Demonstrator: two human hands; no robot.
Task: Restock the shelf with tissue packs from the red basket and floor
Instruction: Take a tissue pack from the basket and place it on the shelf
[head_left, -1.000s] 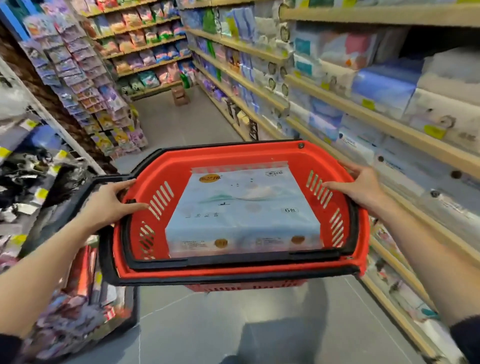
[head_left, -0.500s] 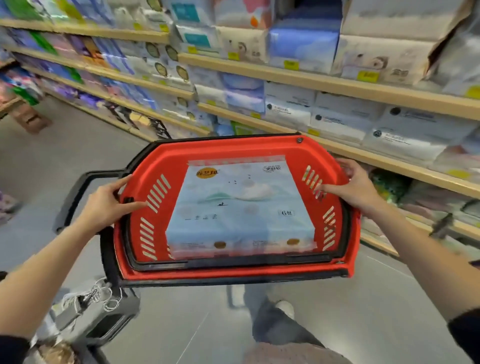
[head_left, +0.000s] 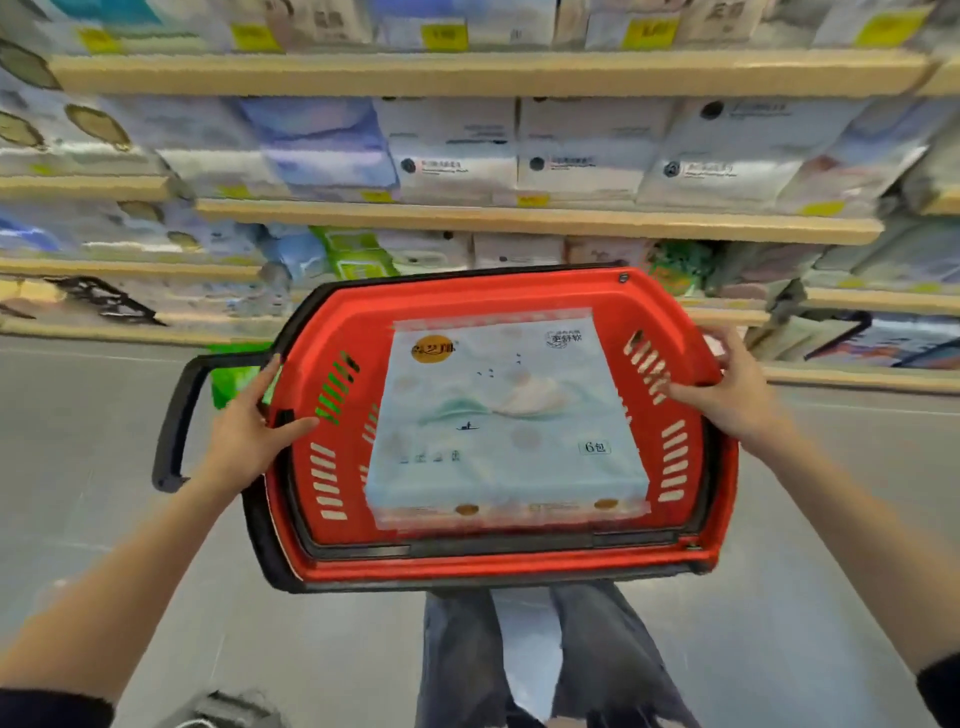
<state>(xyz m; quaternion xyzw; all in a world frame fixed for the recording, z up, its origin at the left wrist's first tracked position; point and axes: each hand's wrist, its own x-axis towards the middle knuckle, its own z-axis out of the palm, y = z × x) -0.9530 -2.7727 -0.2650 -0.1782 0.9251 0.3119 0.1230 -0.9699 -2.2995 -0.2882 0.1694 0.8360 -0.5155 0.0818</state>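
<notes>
A red plastic shopping basket (head_left: 519, 564) is held in the air in front of a stocked wooden shelf (head_left: 519, 218). The left hand (head_left: 249, 431) and right hand (head_left: 727, 395) grip its opposite side rims, fingers curled over the edges. A pale blue plastic-wrapped tissue pack (head_left: 504, 415) lies flat inside, between the hands and touching neither.

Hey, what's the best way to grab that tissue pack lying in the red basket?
From above: the tissue pack lies flat, broad face up, walled in by the red basket. Slide fingers down its left and right edges, where gaps show beside the slotted walls, and lift it straight up, probably two-handed.
</notes>
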